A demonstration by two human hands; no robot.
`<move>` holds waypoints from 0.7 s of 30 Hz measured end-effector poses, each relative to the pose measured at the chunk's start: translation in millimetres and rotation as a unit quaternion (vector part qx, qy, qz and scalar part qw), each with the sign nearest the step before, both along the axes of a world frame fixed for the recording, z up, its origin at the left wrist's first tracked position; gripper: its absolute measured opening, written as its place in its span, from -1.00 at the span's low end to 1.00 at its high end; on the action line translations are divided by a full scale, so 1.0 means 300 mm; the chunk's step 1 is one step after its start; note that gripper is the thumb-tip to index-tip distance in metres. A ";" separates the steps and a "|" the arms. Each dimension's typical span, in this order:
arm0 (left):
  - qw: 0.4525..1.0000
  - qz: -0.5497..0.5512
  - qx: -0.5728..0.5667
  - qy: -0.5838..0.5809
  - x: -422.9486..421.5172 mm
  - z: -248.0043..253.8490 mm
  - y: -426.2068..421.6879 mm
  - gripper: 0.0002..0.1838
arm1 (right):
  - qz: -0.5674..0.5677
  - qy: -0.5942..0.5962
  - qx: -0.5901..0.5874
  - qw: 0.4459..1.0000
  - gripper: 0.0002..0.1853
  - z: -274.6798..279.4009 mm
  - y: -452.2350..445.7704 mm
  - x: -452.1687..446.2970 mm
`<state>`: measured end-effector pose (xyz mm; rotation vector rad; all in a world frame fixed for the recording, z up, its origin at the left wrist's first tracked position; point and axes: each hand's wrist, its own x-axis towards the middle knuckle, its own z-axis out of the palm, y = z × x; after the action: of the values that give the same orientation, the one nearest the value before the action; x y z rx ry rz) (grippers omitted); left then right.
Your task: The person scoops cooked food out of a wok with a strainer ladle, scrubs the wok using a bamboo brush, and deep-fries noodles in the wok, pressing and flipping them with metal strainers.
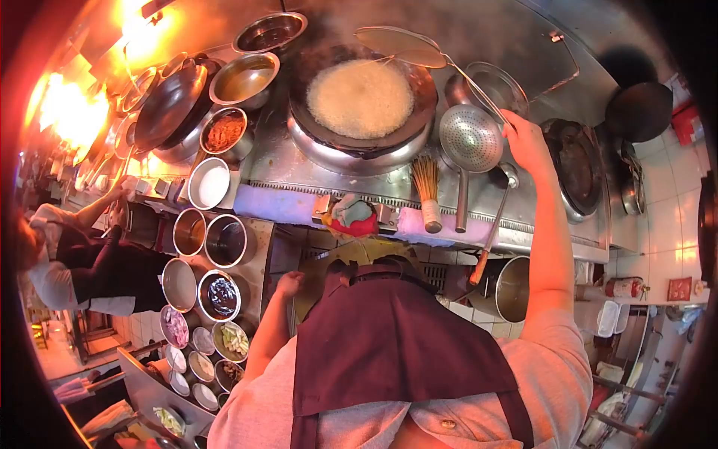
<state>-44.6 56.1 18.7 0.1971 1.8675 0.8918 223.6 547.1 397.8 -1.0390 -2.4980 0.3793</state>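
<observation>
Bubbling already, the frothy liquid (359,99) sits in the wok (422,105), upper centre, while the right hand's (528,144) fingers grip the mesh strainer (402,47) above, nothing seen lifted out yet, and the left hand's (289,284) fingers curl in, seemingly empty.

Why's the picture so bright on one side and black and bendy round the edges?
Head view: flames at upper left glare nearly white; corners go black and lines bend, probably from a very wide lens; pale haze softens the area beyond the wok.
</observation>
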 end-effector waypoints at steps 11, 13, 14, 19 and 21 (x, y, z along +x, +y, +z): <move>0.991 -0.064 -0.111 0.030 -0.019 -0.072 -0.073 -0.74 | -0.079 -0.068 -0.021 0.994 -0.65 -0.077 -0.068 0.168; 0.992 -0.067 -0.105 0.023 -0.002 -0.060 -0.046 -0.74 | -0.069 -0.066 -0.023 0.995 -0.65 -0.037 -0.089 0.181; 0.988 -0.089 -0.121 0.022 -0.008 -0.052 -0.040 -0.73 | -0.054 -0.061 -0.030 0.996 -0.65 -0.024 -0.098 0.182; 0.973 -0.174 -0.140 0.063 -0.011 -0.084 -0.055 -0.70 | -0.058 -0.081 0.008 0.995 -0.67 -0.047 -0.163 0.240; 0.982 -0.140 -0.119 0.031 -0.006 -0.073 -0.055 -0.70 | -0.086 -0.087 -0.015 0.992 -0.67 -0.096 -0.211 0.290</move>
<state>-46.5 39.7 -3.3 0.3325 1.9271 0.4706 310.7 483.8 368.9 -1.3393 -2.5338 0.2872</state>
